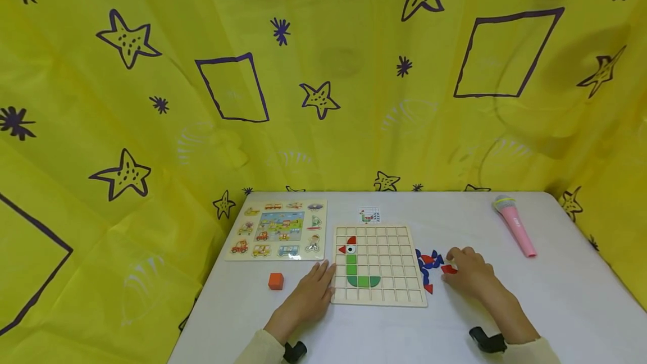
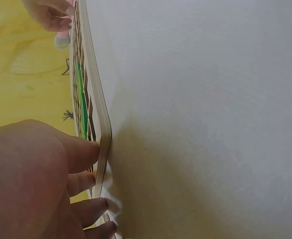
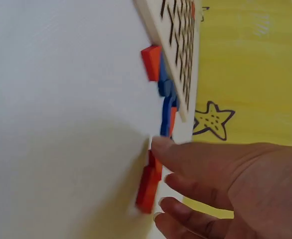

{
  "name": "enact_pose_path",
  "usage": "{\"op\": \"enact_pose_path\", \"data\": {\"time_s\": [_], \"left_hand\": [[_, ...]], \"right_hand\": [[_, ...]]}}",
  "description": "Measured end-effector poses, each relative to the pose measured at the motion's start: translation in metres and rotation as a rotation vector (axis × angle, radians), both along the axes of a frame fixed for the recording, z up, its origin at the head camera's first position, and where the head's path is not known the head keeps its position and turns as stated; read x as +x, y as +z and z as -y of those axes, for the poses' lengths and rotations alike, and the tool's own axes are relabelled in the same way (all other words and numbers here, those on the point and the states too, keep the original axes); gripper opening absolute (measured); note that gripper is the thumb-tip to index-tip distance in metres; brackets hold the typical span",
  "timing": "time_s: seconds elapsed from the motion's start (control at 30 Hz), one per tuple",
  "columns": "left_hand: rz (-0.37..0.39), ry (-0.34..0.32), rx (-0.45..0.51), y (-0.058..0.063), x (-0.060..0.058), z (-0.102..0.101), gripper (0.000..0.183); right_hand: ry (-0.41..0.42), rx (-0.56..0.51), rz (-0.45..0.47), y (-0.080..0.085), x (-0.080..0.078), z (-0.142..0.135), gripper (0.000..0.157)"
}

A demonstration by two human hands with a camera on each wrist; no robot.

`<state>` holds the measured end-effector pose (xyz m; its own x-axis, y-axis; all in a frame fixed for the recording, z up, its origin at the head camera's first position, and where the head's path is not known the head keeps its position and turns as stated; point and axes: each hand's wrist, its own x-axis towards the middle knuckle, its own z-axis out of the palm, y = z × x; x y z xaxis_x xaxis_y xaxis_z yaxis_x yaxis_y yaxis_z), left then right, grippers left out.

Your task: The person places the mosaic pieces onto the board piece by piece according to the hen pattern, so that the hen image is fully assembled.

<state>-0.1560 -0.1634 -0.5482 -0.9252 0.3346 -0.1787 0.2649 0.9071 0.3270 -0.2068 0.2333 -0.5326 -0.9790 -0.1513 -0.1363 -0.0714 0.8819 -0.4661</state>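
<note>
A wooden grid board [image 1: 394, 249] lies in the middle of the table, with red, white and green pieces set in its squares as a bird-like figure. My left hand [image 1: 310, 292] rests at the board's left edge; in the left wrist view its fingertips [image 2: 88, 152] touch the wooden rim. Right of the board, my right hand [image 1: 471, 273] is over a red piece [image 1: 449, 269], thumb and fingers spread around it. The right wrist view shows red pieces [image 3: 147, 191] close to those fingertips. Loose blue pieces [image 1: 424, 277] and more red ones lie along the board's right edge.
A small pattern card [image 1: 369, 215] lies behind the board. To the left are a vehicle picture puzzle [image 1: 232, 251] and an orange cube [image 1: 276, 281]. A pink microphone [image 1: 518, 229] lies at the back right. A yellow patterned curtain [image 1: 343, 150] hangs behind the table.
</note>
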Motion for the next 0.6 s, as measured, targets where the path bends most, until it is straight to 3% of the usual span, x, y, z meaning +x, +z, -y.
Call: {"op": "enact_pose_path", "data": {"time_s": [0.23,0.6], "left_hand": [[-0.006,0.008,0.001,0.000,0.002,0.000,0.062],[-0.004,0.011,0.004,-0.001,0.002,0.000,0.061]], "right_hand": [[0.020,0.002,-0.012,-0.006,0.003,-0.012,0.026],[0.028,-0.023,-0.008,-0.009,0.000,-0.023,0.036]]}}
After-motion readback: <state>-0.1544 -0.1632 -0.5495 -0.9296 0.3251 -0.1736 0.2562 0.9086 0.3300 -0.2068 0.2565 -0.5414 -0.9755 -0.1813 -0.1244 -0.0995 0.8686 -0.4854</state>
